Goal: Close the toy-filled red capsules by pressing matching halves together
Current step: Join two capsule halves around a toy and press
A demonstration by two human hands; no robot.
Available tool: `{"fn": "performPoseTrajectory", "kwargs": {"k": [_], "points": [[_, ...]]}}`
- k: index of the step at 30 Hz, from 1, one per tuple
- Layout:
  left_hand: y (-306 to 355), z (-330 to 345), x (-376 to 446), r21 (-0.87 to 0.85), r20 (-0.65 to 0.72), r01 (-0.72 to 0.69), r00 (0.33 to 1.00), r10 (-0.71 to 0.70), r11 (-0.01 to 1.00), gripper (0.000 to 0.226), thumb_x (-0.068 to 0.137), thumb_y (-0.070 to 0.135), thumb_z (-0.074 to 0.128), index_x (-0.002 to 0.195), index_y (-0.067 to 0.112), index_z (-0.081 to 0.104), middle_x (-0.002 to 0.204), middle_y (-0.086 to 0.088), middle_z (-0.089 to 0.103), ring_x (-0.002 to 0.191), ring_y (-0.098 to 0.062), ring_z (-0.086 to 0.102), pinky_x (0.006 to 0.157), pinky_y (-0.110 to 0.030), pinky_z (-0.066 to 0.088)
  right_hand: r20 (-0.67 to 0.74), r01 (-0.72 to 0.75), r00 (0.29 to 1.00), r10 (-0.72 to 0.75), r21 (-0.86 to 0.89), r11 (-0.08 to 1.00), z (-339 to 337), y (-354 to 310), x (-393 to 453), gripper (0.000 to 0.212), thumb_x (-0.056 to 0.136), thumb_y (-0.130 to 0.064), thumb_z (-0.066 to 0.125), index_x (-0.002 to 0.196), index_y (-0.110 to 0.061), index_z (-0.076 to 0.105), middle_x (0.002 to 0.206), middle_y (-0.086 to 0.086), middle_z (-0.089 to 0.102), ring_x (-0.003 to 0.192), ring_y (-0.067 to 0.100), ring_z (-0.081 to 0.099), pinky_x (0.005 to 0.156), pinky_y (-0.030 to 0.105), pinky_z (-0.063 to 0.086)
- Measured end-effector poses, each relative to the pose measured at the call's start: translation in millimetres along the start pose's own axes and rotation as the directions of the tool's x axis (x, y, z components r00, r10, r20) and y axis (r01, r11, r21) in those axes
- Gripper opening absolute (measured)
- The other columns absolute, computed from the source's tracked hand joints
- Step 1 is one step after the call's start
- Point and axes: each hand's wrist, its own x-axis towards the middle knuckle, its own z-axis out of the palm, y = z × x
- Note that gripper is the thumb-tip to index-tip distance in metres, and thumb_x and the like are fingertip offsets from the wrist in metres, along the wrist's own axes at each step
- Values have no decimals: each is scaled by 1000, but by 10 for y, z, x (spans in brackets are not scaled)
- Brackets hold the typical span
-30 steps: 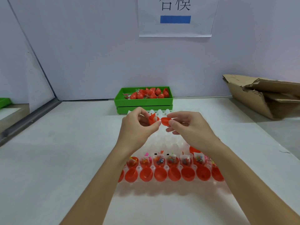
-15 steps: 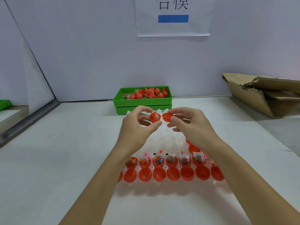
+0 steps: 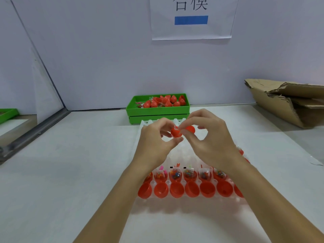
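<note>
Our left hand [image 3: 154, 146] pinches the full half [image 3: 176, 132] between thumb and fingers, so its grip is closed on it. The open side faces right, and a bit of the clear toy bag pokes out at the top. Our right hand [image 3: 208, 142] pinches the empty half [image 3: 190, 129] the same way, so that grip is closed too. The two halves are just beside each other, up in the air over the tray [image 3: 175, 156]. We hold them by the round backs so the rims stay free to meet. We think the bag must be tucked in first, or it may get caught when we press.

Below our wrists, the tray sits on the worktop [image 3: 70, 172]. One row holds full halves [image 3: 175, 175] with toys, standing mouth up so nothing falls out. The row nearer us holds empty halves [image 3: 176, 189], each by its partner, so pairs are easy to find. These are not closed yet.

At the back stands a green bin [image 3: 157, 111] with closed capsules [image 3: 164, 101], likely the done pile. A torn box [image 3: 287, 100] lies far to the right, and a paper sign [image 3: 191, 18] hangs on the wall.
</note>
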Motion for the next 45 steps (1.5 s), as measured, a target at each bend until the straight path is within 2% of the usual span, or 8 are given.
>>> {"fn": "performPoseTrajectory", "kwargs": {"k": [4, 11, 17, 23, 28, 35, 41, 45], "points": [[9, 1, -6, -30, 21, 3, 1000, -3, 1000, 22, 82, 24, 79, 101, 18, 69, 90, 13, 71, 85, 3, 65, 80, -11, 51, 59, 24, 998, -27, 48, 999, 16, -18, -17, 21, 84, 1, 75, 91, -18, 81, 95, 2, 62, 90, 18, 58, 79, 29, 50], [24, -9, 2, -171, 62, 73, 996, -63, 983, 29, 80, 12, 82, 103, 20, 67, 95, 10, 74, 90, 1, 70, 80, -10, 53, -2, -26, 1000, 26, -17, 1000, -23, 1, -8, 29, 87, 0, 72, 100, -25, 78, 102, -1, 60, 101, 16, 53, 88, 24, 46], [30, -27, 2, -198, 79, 51, 996, -36, 979, 27, 80, 7, 80, 103, 17, 69, 92, 10, 75, 89, 2, 70, 80, -12, 54, 46, -35, 998, 40, -97, 995, -25, 19, -16, 30, 90, 1, 66, 100, -24, 79, 101, -1, 57, 102, 15, 49, 83, 8, 36], [27, -49, 3, -210, 82, 48, 996, -31, 976, 28, 80, 6, 80, 104, 16, 69, 96, 6, 75, 91, 0, 71, 81, -15, 55, 39, -80, 996, 85, -113, 990, -36, 36, -4, 25, 92, -4, 66, 103, -22, 79, 102, -4, 57, 102, 13, 48, 81, 3, 34], [25, -47, 4, -210, 82, 46, 996, -29, 977, 28, 80, 9, 80, 103, 18, 68, 94, 10, 75, 90, 2, 70, 80, -13, 55, 35, -30, 999, 33, -83, 996, -24, 35, -20, 31, 89, 0, 67, 102, -26, 78, 104, -3, 56, 104, 15, 49, 87, 13, 37], [16, -42, 8, -204, 86, 32, 996, -14, 978, 27, 80, 9, 80, 102, 19, 69, 92, 14, 74, 89, 4, 70, 79, -11, 54, 43, -26, 999, 32, -123, 992, -34, 60, -19, 29, 89, -1, 66, 99, -25, 79, 104, -4, 53, 106, 16, 48, 86, 9, 31], [15, -47, 4, -198, 82, 26, 997, -10, 980, 26, 80, 11, 81, 101, 20, 69, 94, 10, 75, 88, 0, 70, 77, -14, 55, -8, -28, 1000, 28, -46, 999, -31, 54, -6, 27, 89, 1, 67, 99, -20, 79, 101, 0, 60, 100, 16, 53, 84, 23, 45], [18, -41, 7, -176, 87, 20, 996, -4, 984, 25, 80, 14, 81, 103, 17, 71, 92, 8, 75, 86, -3, 71, 78, -19, 57, 4, 37, 999, -37, -33, 999, -29, 57, -24, 29, 86, 3, 67, 96, -22, 80, 101, 0, 58, 101, 19, 55, 87, 26, 45]]}}
